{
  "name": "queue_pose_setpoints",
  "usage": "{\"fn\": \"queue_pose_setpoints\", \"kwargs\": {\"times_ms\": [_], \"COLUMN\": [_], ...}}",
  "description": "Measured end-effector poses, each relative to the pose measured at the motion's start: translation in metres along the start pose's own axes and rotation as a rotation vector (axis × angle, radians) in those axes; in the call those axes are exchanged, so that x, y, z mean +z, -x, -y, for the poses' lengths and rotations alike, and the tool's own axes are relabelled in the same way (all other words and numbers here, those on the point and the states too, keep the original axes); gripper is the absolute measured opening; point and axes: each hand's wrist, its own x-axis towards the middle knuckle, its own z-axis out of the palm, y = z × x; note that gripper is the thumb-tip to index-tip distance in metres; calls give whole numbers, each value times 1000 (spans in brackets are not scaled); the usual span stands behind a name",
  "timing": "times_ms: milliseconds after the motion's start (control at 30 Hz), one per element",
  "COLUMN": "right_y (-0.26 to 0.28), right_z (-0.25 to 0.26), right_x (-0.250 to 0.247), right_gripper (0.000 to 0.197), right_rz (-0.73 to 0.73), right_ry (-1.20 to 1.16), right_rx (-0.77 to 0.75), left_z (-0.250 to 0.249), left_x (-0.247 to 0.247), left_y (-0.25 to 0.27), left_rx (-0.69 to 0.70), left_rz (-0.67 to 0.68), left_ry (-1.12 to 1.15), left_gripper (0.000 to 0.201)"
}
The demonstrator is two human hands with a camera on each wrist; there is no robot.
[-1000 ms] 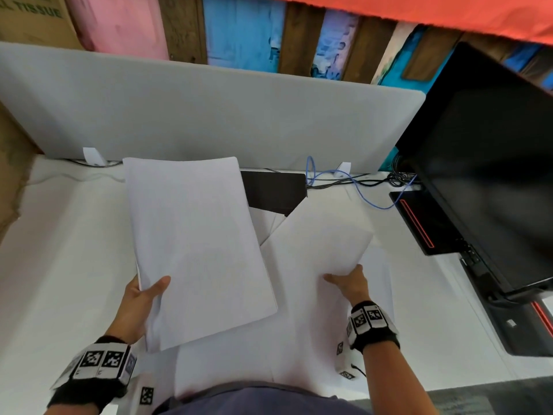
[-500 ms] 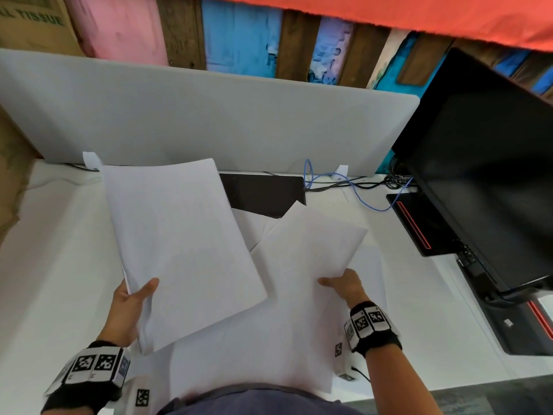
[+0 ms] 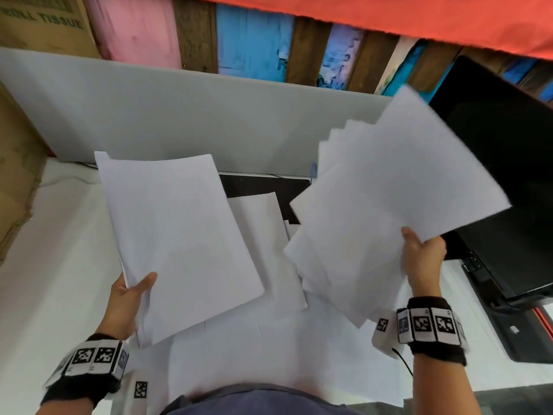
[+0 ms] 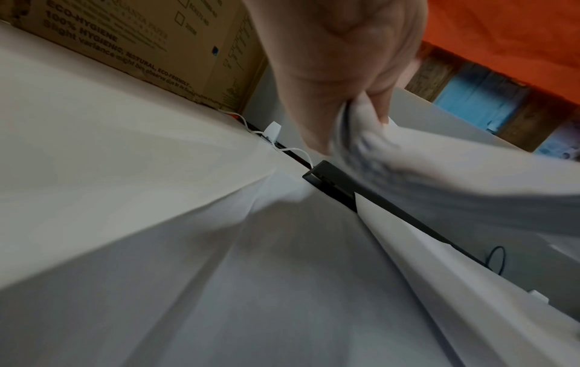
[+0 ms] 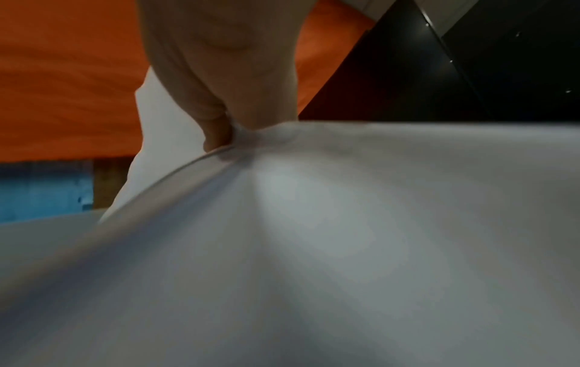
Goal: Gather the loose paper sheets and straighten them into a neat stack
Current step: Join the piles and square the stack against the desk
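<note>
Gathering is about halfway, by the look of it: the left hand (image 3: 127, 298) grips a fairly squared bundle of sheets (image 3: 179, 241) by its near corner, thumb on top and fingers (image 4: 345, 74) curled beneath, holding it tilted above the white tabletop (image 3: 54, 265). The right hand (image 3: 423, 259) pinches a second, fanned batch of paper (image 3: 389, 205) at its near edge, lifted clear, its corners splayed and uneven beyond the fingertips. Between and below the two hands, a few loose sheets (image 3: 269, 295) lie overlapping on the tabletop, not yet picked up. Left to do, as I judge it: merging the two handfuls, collecting the strays, and tapping the edges flush. Just past the right fingers stands a black monitor (image 3: 508, 175), close to the fanned corners, so room on that side is tight. Beyond both sets of fingers a grey divider panel (image 3: 209, 121) closes off the back. Outward of the left fingers the tabletop lies open, up to a cardboard box (image 3: 18, 175) at the far side
</note>
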Motion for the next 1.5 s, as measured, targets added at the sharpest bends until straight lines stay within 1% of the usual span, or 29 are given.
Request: {"fn": "queue_pose_setpoints", "kwargs": {"times_ms": [67, 167, 267, 300, 367, 433, 467, 533, 600, 633, 700, 733, 767, 833, 867, 900, 967, 1000, 1033, 1067, 1100, 1167, 1200, 1233, 1267, 1300, 1400, 1433, 1500], "right_y": [0, 4, 15, 22, 42, 64, 72, 82, 82, 81, 78, 77, 77, 78, 79, 79, 81, 82, 82, 84, 87, 92, 94, 98, 98, 97, 86, 81, 76], "right_z": [14, 38, 50, 51, 48, 45, 44, 44, 45, 47, 51, 54, 58, 65, 68, 69, 69, 68, 67, 63, 58, 39, 30, 24, 20, 20, 38, 48, 69], "right_x": [-9, -17, 0, 11, 40, 67, 77, 91, 98, 99, 99, 98, 98, 96, 95, 94, 91, 89, 88, 88, 88, 91, 93, 92, 92, 90, 81, 78, 73], "right_gripper": [32, 28, 31, 29, 18, 18, 22, 39, 50, 52, 45, 41, 38, 34, 31, 29, 30, 22, 15, 15, 17, 16, 21, 29, 33, 32, 41, 42, 40], "right_rz": [-18, 50, 189, 248, 417, 551, 595, 681, 739, 757, 757, 723, 676, 583, 545, 511, 473, 474, 494, 508, 514, 550, 569, 591, 613, 640, 705, 720, 728], "right_ry": [-129, -222, -174, -175, -246, -292, -285, -303, -355, -370, -387, -405, -431, -477, -490, -491, -484, -492, -501, -494, -476, -434, -404, -373, -361, -369, -400, -410, -429], "right_rx": [4, -13, -1, 7, 33, 89, 119, 181, 247, 265, 264, 250, 233, 181, 154, 130, 96, 69, 42, 33, 37, 67, 93, 111, 112, 96, -3, -39, -96], "left_z": [-3, -12, -24, -27, -34, -40, -44, -49, -52, -52, -55, -64, -77, -105, -119, -130, -142, -141, -138, -132, -123, -102, -93, -86, -82, -82, -89, -92, -99], "left_x": [2, 8, 21, 27, 40, 53, 61, 72, 72, 70, 70, 74, 79, 83, 84, 84, 85, 86, 87, 87, 86, 84, 82, 82, 83, 86, 95, 98, 104], "left_y": [1, 4, 10, 13, 20, 26, 29, 28, 23, 20, 18, 21, 27, 31, 29, 28, 25, 20, 19, 19, 18, 17, 16, 16, 16, 19, 24, 24, 28], "left_rx": [0, 9, 39, 48, 61, 83, 96, 86, 7, -20, -61, -67, -37, 97, 114, 123, 225, 288, 307, 317, 335, 325, 300, 306, 341, 383, 463, 492, 532], "left_rz": [6, 43, 113, 143, 215, 279, 298, 288, 217, 202, 196, 188, 212, 343, 433, 506, 588, 592, 591, 564, 540, 450, 419, 418, 421, 428, 438, 444, 451], "left_ry": [-8, -25, -57, -68, -97, -134, -164, -230, -269, -269, -160, -86, -18, 142, 221, 224, 39, -55, -98, -110, -101, -83, -59, -31, -50, -96, -148, -160, -138], "left_gripper": [36, 34, 30, 29, 27, 19, 16, 17, 30, 32, 27, 33, 38, 50, 54, 50, 40, 49, 65, 79, 86, 79, 75, 76, 78, 74, 46, 40, 40]}}
